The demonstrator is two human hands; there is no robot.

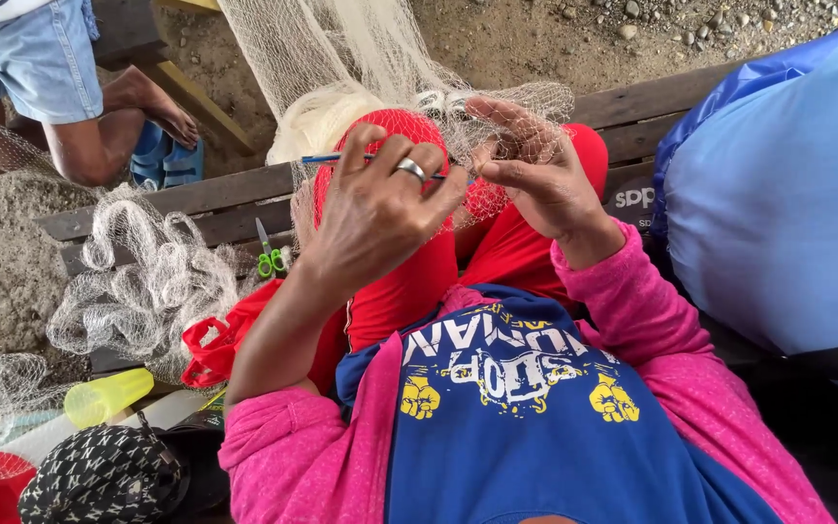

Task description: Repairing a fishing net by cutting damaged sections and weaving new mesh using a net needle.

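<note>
1. One view only, head-mounted on the seated person, so no second view shares any of the scene.
2. It looks steeply down and forward along the wearer's own torso; the blue shirt front (526,427) fills the bottom centre and its print reads upside down.
3. Very near: the left hand (380,209) and right hand (535,170) sit centre frame, close to the lens, over red-clad knees (409,272).
4. Beyond the knees the view takes in the wooden bench (225,199), then dirt ground (497,39) along the top edge.
5. Wide lens: another person's legs (99,116) top left, blue bag (778,194) at right edge, cap (99,475) bottom left.
</note>
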